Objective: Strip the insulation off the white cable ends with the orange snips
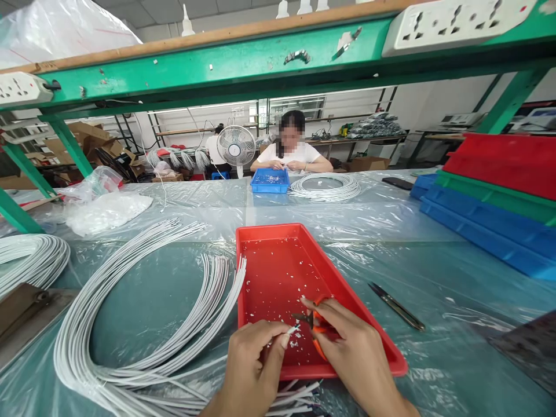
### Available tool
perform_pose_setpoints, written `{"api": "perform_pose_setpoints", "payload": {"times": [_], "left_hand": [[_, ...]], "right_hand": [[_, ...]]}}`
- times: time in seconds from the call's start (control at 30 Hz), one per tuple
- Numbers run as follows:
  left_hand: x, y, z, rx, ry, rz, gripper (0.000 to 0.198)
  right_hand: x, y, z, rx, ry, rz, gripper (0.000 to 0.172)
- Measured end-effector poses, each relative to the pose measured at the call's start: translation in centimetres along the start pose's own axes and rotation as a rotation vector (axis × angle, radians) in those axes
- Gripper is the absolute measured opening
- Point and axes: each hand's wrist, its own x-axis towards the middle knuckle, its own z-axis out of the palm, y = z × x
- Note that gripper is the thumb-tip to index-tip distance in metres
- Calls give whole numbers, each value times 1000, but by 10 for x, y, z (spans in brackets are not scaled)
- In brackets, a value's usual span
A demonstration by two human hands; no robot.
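Note:
Over the near end of a red tray [313, 255], my left hand [256, 362] pinches the end of a white cable [292, 330], whose tip shows thin coloured wires. My right hand [356, 347] is wrapped round orange-handled cutting pliers [319, 324]. Their dark jaws point left, close beside the cable tip; whether they touch it I cannot tell. Small white scraps lie scattered over the tray's floor. Left of the tray rests a large coil of white cables [82, 324], some ends lying over the tray's rim and others passing under my left hand.
Thread snips [397, 307] lie right of the tray. Stacked red, green and blue trays [490, 202] stand at the right. Another cable coil [30, 260] is at far left. Across the table a person sits behind a blue tray [270, 180]. A green shelf beam [217, 69] spans overhead.

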Motion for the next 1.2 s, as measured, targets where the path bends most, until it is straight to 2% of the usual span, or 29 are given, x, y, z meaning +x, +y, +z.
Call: {"api": "perform_pose_setpoints", "payload": {"times": [0.07,0.1,0.17,0.23,0.3,0.37,0.57,0.77,0.93,1.0,1.03,1.1,1.13,1.2], "left_hand": [[0,1,0,-8,7,-12,16],[0,2,0,-13,9,-14,16],[1,2,0,-21,16,-17,15],[2,2,0,-26,32,-12,15],[2,1,0,-22,49,7,16],[2,1,0,0,60,35,16],[-2,1,3,103,73,171,19],[-2,-1,4,212,103,280,20],[-11,0,8,129,153,331,27],[-14,1,14,-44,66,230,18],[-15,2,16,-159,6,95,20],[-12,5,19,-417,-62,-244,36],[-10,6,19,-543,-59,-386,42],[-3,9,15,-748,-9,-546,44]], "right_hand": [[3,7,-5,-242,-18,-27,19],[4,9,-7,-291,-18,-9,12],[6,12,-9,-302,-17,14,11],[6,12,-9,-256,-21,21,9],[6,10,-8,-158,-22,32,19],[4,7,-8,-51,-28,40,20],[-2,-12,-13,303,-145,80,22],[-6,-22,-11,207,-141,-13,22],[-9,-21,-7,182,-29,-45,21],[-10,-21,-6,192,20,-62,17],[-11,-21,-6,190,43,-81,13],[-13,-20,-5,165,92,-151,9],[-14,-19,-4,136,109,-203,10],[-18,-16,-2,47,126,-335,16]]}}
